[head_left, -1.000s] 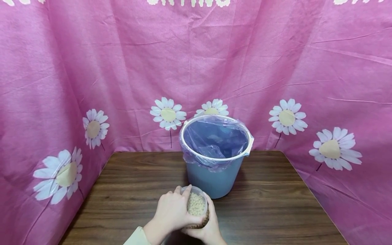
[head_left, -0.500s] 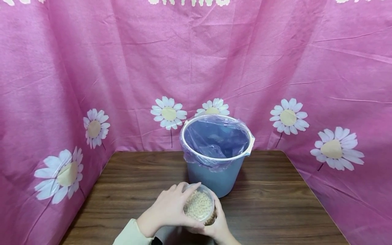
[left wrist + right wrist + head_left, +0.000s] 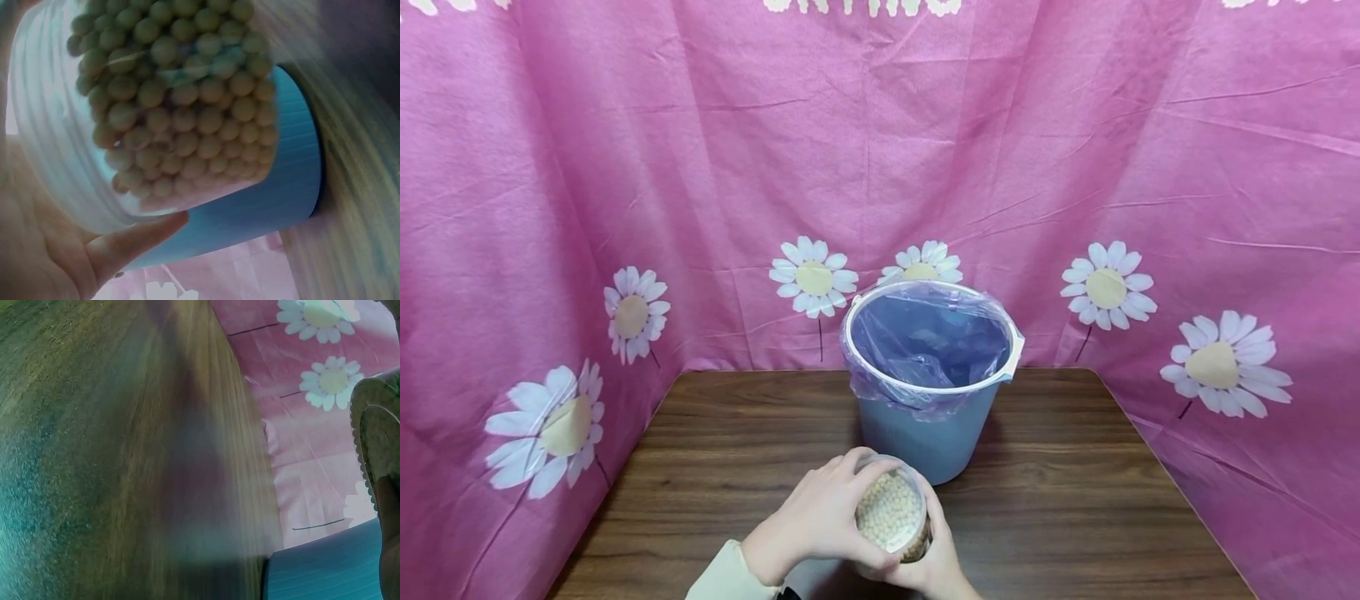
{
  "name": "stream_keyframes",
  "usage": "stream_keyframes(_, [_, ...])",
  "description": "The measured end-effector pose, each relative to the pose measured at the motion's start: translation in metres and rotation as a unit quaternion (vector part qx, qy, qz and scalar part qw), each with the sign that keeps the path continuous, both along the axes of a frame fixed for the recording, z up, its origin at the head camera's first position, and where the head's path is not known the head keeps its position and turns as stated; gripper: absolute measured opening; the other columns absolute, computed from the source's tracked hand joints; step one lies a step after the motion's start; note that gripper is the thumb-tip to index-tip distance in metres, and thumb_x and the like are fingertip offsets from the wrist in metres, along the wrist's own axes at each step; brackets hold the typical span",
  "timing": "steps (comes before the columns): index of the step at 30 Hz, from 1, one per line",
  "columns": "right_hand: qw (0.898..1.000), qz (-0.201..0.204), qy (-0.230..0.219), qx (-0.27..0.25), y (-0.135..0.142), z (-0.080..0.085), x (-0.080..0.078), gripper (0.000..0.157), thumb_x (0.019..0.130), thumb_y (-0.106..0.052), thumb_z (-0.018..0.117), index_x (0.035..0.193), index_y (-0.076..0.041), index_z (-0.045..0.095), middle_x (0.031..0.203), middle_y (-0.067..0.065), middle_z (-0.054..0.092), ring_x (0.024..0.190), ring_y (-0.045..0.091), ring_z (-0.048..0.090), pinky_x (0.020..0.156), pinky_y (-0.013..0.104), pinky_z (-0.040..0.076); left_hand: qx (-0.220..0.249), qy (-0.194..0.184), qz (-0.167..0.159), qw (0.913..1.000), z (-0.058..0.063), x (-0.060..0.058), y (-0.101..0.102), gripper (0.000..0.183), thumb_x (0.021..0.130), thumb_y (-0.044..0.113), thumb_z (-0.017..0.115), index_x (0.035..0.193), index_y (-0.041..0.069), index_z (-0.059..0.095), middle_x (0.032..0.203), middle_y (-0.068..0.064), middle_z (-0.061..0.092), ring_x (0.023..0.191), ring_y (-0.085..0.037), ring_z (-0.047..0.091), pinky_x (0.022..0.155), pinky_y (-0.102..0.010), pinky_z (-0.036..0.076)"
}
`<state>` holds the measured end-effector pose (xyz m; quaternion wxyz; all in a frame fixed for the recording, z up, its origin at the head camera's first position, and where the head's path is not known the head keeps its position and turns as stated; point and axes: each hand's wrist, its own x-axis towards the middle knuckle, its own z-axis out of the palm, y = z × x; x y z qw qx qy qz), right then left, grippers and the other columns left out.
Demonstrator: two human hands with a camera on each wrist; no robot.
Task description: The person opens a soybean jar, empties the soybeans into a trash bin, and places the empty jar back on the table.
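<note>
A clear plastic jar (image 3: 891, 510) full of small round beige balls is held between both hands, low at the front of the table. My left hand (image 3: 823, 517) grips the jar's wide lid end, thumb on the near side and fingers over the far side. From the right, my right hand (image 3: 938, 554) holds the jar's body. Ridges run round the clear lid (image 3: 53, 112) in the left wrist view, and the balls (image 3: 181, 106) fill the body beyond it. Only the jar's end (image 3: 378, 434) and a finger (image 3: 390, 531) show at the right wrist view's edge.
Just behind the jar stands a blue bin (image 3: 925, 442) with a white rim (image 3: 850, 342) and a thin purple bag (image 3: 917, 404) lining it. The wooden table (image 3: 1097, 500) is enclosed by a pink curtain (image 3: 880, 167) printed with daisies.
The jar has shifted slightly right and tilted so more of its top faces the camera. My left hand has turned at the lid, its index finger drawing back. The bin stays put.
</note>
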<state>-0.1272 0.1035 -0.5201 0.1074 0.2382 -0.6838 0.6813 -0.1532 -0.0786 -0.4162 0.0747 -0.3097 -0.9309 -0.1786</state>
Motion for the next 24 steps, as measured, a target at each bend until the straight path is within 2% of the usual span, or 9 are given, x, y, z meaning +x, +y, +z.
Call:
stream_keyframes(3, [0.999,-0.024,-0.023,-0.003,-0.004,0.001,0.003,0.109,0.057,-0.002,0.084,0.146,-0.004,0.021,0.140,0.023,0.035,0.122,0.009,0.042,0.096,0.021,0.037,0.011,0.022,0.015,0.9996,-0.004,0.002,0.003,0.098,0.043,0.075,0.070,0.131,0.042,0.043,0.119,0.007,0.049,0.097,-0.011,0.051,0.064,-0.035,0.046])
stream_keyframes(8, [0.994,-0.087,-0.063,-0.006,-0.012,0.001,0.010,0.113,0.051,-0.002,0.087,0.145,-0.007,0.025,0.139,0.020,0.039,0.120,0.007,0.044,0.096,0.019,0.037,0.023,0.056,0.043,0.9973,-0.011,0.003,0.009,0.096,0.042,0.076,0.070,0.127,0.039,0.046,0.114,0.007,0.051,0.096,-0.010,0.048,0.061,-0.032,0.046])
stream_keyframes(10, [0.993,-0.106,-0.059,-0.003,-0.014,0.001,0.011,0.113,0.050,-0.002,0.088,0.145,-0.007,0.026,0.138,0.022,0.039,0.118,0.005,0.045,0.094,0.018,0.038,0.028,0.073,0.055,0.9954,-0.013,0.003,0.011,0.095,0.041,0.077,0.070,0.124,0.036,0.048,0.112,0.007,0.051,0.094,-0.009,0.048,0.059,-0.031,0.045])
stream_keyframes(13, [0.992,-0.115,-0.058,-0.014,-0.017,0.003,0.012,0.113,0.050,0.001,0.086,0.145,-0.007,0.025,0.138,0.023,0.038,0.118,0.005,0.044,0.093,0.019,0.038,0.043,0.092,0.078,0.9918,-0.015,0.005,0.015,0.092,0.040,0.075,0.071,0.119,0.030,0.050,0.109,0.006,0.051,0.092,-0.010,0.049,0.056,-0.030,0.045])
stream_keyframes(20, [0.987,-0.143,-0.054,-0.041,-0.022,0.005,0.011,0.115,0.049,0.005,0.085,0.145,-0.006,0.023,0.139,0.022,0.036,0.119,0.005,0.043,0.095,0.015,0.036,0.090,0.077,0.139,0.9832,-0.018,0.009,0.025,0.085,0.043,0.074,0.072,0.108,0.024,0.048,0.108,0.010,0.047,0.092,-0.008,0.048,0.051,-0.027,0.040])
stream_keyframes(24, [0.984,-0.164,-0.052,-0.037,-0.022,0.005,0.011,0.115,0.049,0.002,0.087,0.145,-0.008,0.025,0.139,0.018,0.039,0.119,0.006,0.042,0.094,0.014,0.035,0.120,0.062,0.146,0.9800,-0.016,0.009,0.027,0.083,0.047,0.074,0.071,0.109,0.025,0.046,0.110,0.013,0.046,0.094,-0.006,0.048,0.055,-0.027,0.041])
